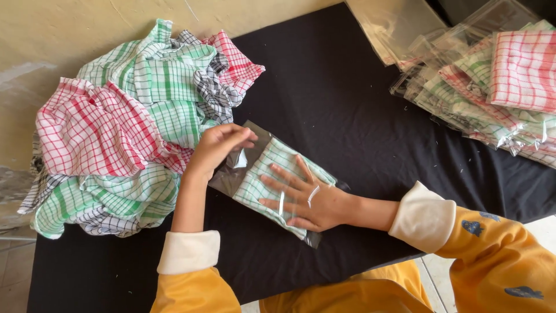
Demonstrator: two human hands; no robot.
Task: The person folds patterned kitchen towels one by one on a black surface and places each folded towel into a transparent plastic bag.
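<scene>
A folded green-checked cloth [260, 174] lies inside a clear plastic bag [229, 182] on the black table [347, 116]. My right hand [304, 197] lies flat on the bagged cloth with its fingers spread, pressing it down. My left hand [217, 146] pinches the bag's open flap at the top left end, fingers curled on the plastic. Both arms wear yellow sleeves with cream cuffs.
A loose heap of red, green and grey checked cloths [127, 127] covers the table's left side. At the top right lies a stack of bagged cloths [498, 87], with empty clear bags [394, 26] behind it. A beige wall runs behind the table.
</scene>
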